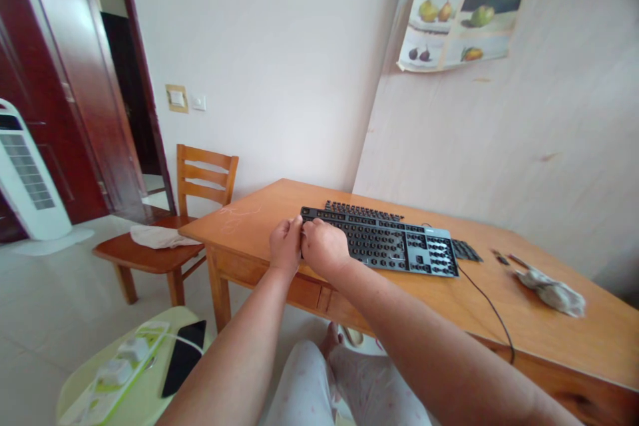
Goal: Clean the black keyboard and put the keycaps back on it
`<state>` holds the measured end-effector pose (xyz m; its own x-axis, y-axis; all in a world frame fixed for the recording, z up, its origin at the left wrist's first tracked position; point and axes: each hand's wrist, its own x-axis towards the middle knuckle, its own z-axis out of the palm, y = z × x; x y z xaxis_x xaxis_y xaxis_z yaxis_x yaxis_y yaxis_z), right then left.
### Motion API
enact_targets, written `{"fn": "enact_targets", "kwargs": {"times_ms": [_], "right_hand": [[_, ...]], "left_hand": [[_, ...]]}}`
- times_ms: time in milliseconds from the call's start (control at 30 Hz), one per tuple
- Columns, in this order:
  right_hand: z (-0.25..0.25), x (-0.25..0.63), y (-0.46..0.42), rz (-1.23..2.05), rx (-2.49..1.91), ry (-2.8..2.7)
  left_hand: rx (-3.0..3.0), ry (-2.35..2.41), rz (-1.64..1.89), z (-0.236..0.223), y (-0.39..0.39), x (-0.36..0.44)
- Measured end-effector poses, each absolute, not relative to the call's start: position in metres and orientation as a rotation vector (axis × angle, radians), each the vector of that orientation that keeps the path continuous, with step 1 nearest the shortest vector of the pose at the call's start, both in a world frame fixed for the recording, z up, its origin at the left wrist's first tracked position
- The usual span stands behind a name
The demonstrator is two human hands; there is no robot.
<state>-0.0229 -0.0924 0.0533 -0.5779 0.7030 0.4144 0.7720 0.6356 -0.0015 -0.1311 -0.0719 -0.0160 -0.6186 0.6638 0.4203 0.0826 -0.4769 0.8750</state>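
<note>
A black keyboard (pixel 382 245) lies on the wooden table, with its key switches bare of caps over most of its surface. At its left end, my left hand (pixel 285 244) is closed around the corner, thumb on top. Right beside it, my right hand (pixel 324 246) is closed in a pinch over the left keys; a thin pale glint shows at its fingertips, too small to name. The two hands nearly touch. Removed keycaps (pixel 364 211) stand in rows behind the keyboard, and another group of keycaps (pixel 466 251) sits off its right end.
On the table (pixel 499 319), a cable (pixel 492 303) runs over the front edge. A crumpled cloth (pixel 554 291) and small dark items (pixel 500 257) lie to the right. A wooden chair (pixel 150 253) stands left. Below it, a pale green stool (pixel 184 317) bears a power strip and a dark tablet.
</note>
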Motion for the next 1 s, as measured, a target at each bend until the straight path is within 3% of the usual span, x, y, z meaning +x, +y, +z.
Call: {"fn": "enact_targets", "kwargs": {"times_ms": [567,1000], "right_hand": [[0.05,0.055,-0.075,-0.344,-1.375,-2.451],[0.04,0.127,-0.054,-0.192,-1.56,-2.275]], "left_hand": [[1.122,1.503,2.129,-0.014,-0.072,-0.13],[1.11,1.504,2.15,-0.017,-0.068,-0.134]]}}
